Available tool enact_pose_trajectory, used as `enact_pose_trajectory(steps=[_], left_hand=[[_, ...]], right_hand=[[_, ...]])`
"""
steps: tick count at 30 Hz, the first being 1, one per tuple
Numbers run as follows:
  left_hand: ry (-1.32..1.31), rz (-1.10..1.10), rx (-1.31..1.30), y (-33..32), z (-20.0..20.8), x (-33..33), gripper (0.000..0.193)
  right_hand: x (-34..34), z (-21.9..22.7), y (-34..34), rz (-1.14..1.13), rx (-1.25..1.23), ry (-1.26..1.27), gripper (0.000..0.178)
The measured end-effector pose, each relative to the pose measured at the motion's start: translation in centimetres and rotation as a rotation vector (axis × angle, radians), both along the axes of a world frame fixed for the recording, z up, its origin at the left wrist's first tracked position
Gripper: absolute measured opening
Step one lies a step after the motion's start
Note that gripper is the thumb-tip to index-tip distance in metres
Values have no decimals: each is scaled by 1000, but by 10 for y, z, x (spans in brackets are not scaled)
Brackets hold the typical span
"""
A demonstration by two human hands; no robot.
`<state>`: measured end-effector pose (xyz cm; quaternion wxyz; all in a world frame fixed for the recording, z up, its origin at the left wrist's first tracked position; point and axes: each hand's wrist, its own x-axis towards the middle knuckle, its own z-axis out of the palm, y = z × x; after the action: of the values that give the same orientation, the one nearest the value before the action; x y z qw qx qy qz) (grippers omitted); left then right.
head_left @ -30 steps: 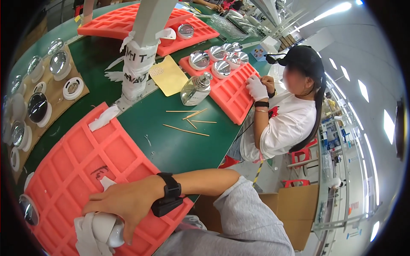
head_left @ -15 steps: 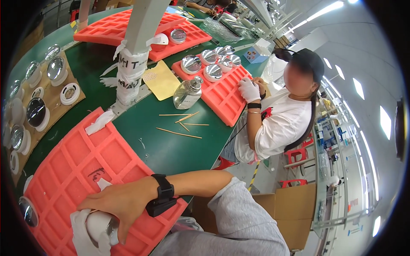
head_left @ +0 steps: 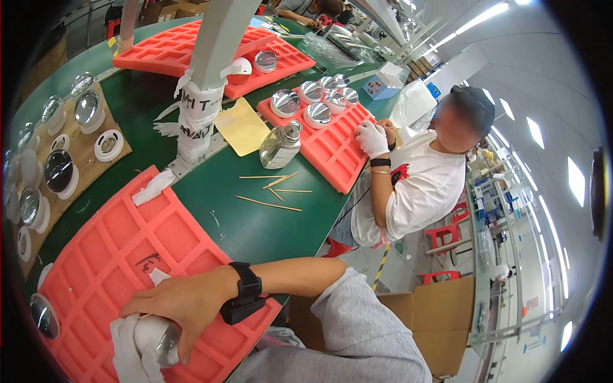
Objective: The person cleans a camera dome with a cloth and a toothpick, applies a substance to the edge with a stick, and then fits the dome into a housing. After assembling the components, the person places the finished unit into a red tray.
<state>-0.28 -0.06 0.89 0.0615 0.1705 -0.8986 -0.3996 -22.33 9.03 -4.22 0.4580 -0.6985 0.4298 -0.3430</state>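
At the lower left, my bare right hand (head_left: pixel 185 303) is curled over a round white piece with a clear, shiny lens (head_left: pixel 168 345). Its thumb rests along the lens side. A thin tan sliver, perhaps a wooden stick, shows under its fingers. My left hand (head_left: pixel 124 351), in a white glove, wraps the same piece from the other side, partly cut off by the lower edge. Both hands are over a pink foam tray (head_left: pixel 115 255) with square pockets. Another lens (head_left: pixel 45 316) sits at the tray's left edge.
Several wooden sticks (head_left: pixel 268 203) lie on the green table (head_left: pixel 249 233) by a glass bottle (head_left: pixel 281 145) and yellow paper (head_left: pixel 242 127). A wrapped post (head_left: pixel 196 121) stands behind. Cardboard with lenses (head_left: pixel 121 150) is at left; a co-worker (head_left: pixel 428 172) sits right, at another foam tray (head_left: pixel 332 153).
My hands and the lens piece keep nearly the same place, with the piece turned slightly. The co-worker's head has moved a little to the right and down.
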Motion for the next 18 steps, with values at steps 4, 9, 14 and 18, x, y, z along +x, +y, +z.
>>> enact_pose_trajectory(steps=[4,9,14,18], left_hand=[[17,21,7,-1,-4,-3,37],[-77,-10,104,-4,-13,3,67],[76,-19,84,-2,-11,3,69],[118,-5,43,-2,-5,-3,78]], right_hand=[[-2,-1,0,1,-26,7,112],[-4,3,7,2,9,1,112],[-2,9,6,-8,8,-39,105],[-22,19,8,-184,129,-47,75]])
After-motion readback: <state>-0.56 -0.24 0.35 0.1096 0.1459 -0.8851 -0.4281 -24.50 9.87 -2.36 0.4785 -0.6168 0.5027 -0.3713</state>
